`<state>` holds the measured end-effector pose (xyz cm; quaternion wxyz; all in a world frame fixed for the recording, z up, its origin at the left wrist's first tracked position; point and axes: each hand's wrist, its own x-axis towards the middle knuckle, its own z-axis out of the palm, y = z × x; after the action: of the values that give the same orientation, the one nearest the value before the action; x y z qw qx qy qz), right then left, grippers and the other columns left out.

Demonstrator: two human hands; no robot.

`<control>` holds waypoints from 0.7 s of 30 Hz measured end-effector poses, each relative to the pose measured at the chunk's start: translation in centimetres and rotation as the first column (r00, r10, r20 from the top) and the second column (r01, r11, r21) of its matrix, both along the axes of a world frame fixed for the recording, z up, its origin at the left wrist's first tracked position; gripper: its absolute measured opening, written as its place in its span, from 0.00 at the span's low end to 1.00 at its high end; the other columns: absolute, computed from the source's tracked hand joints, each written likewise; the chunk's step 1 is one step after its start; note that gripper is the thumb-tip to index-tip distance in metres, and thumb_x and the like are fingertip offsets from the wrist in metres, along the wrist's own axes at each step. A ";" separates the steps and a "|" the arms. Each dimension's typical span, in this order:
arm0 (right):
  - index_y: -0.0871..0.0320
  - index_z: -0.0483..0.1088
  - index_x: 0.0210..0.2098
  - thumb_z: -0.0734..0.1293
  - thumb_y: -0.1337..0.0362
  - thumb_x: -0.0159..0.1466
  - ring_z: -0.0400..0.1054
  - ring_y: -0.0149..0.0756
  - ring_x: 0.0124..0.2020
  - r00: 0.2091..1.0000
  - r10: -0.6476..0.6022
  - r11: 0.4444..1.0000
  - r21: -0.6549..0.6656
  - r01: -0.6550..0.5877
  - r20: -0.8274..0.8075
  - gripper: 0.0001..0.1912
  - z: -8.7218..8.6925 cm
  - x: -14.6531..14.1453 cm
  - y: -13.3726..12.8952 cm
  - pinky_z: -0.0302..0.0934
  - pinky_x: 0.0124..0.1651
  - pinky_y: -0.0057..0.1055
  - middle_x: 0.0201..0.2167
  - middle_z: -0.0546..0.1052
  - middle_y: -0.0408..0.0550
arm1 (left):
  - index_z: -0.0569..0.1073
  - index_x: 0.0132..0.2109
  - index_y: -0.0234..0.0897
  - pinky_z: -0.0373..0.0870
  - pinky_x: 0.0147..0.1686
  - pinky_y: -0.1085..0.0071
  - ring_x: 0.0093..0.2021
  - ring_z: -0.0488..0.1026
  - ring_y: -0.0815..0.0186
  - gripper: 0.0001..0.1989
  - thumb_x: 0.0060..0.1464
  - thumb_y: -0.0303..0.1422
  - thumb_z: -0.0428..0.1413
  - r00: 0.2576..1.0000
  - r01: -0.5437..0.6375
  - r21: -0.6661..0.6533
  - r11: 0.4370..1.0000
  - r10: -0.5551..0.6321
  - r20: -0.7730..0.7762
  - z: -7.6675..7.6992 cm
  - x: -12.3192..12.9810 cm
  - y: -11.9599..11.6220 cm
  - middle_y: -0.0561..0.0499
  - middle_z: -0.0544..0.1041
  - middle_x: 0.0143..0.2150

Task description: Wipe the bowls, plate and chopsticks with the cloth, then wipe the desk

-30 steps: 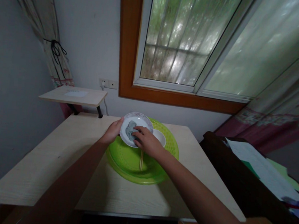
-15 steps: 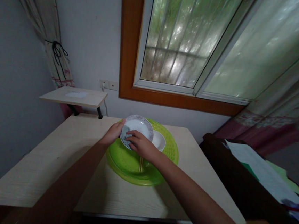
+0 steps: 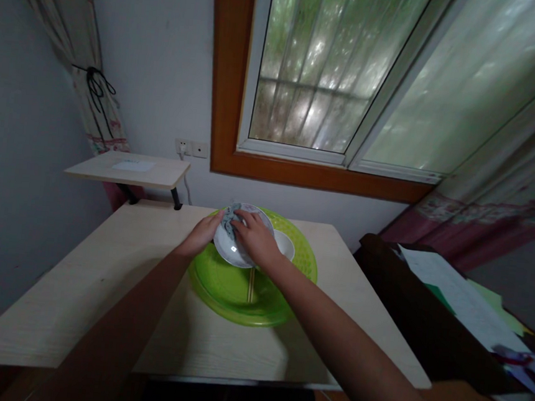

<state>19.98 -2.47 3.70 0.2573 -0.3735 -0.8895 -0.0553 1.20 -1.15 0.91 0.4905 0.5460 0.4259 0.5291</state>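
Note:
My left hand (image 3: 203,233) grips the left rim of a white plate (image 3: 231,251) with a patterned edge, holding it tilted above a green plastic basin (image 3: 221,296). A crumpled grey-green cloth (image 3: 231,217) lies against the plate's upper left inside. The fingers of my right hand (image 3: 258,240) are closed on that cloth and press it to the plate. Behind my right hand a white bowl (image 3: 285,244) sits in the basin, partly hidden. Below the plate a pair of chopsticks (image 3: 251,286) lies in the basin, their far ends covered.
The basin stands on a pale wooden table (image 3: 147,290). A small raised shelf (image 3: 147,179) with a paper is at the back left. Against the right side is a dark brown piece of furniture (image 3: 399,305) with papers on top. A window (image 3: 314,92) is behind.
My right hand has moved the cloth from the plate's lower left up to its upper left edge. My left hand keeps its grip on the rim. The view has shifted slightly.

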 end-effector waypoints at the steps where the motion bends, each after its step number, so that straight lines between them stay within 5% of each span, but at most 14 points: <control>1: 0.57 0.74 0.56 0.62 0.68 0.71 0.60 0.51 0.62 1.000 -0.025 1.000 0.006 0.025 0.002 0.17 0.3 0.3 0.0 0.57 0.66 0.51 0.65 0.67 0.57 | 0.79 0.48 0.30 0.70 0.53 0.60 0.52 0.77 0.52 0.34 0.55 0.60 0.54 1.000 -0.005 -0.001 1.000 0.005 -0.009 0.0 0.0 0.0 0.39 0.83 0.44; 11: 0.66 0.73 0.53 0.68 0.56 0.67 0.60 0.55 0.57 0.943 -0.258 0.965 0.010 0.262 0.211 0.21 1.9 3.9 -2.1 0.59 0.62 0.50 0.57 0.70 0.63 | 0.79 0.49 0.29 0.71 0.52 0.61 0.50 0.77 0.52 0.36 0.56 0.61 0.53 0.999 -0.039 0.000 0.999 0.039 -0.031 -0.5 -0.5 0.4 0.37 0.82 0.47; 21: 0.60 0.74 0.50 0.68 0.65 0.67 0.64 0.48 0.53 0.966 -0.170 0.981 -0.061 0.185 0.196 0.13 1.4 5.4 -3.8 0.63 0.57 0.42 0.54 0.72 0.57 | 0.77 0.50 0.31 0.71 0.32 0.66 0.34 0.77 0.58 0.32 0.56 0.57 0.55 0.995 -0.040 -0.092 0.995 0.031 -0.098 -0.2 -2.3 -0.8 0.44 0.81 0.36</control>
<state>25.38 -6.23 5.07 0.1505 -0.4545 -0.8744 -0.0786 -1.14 -1.96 0.67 0.4849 0.5397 0.4831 0.4900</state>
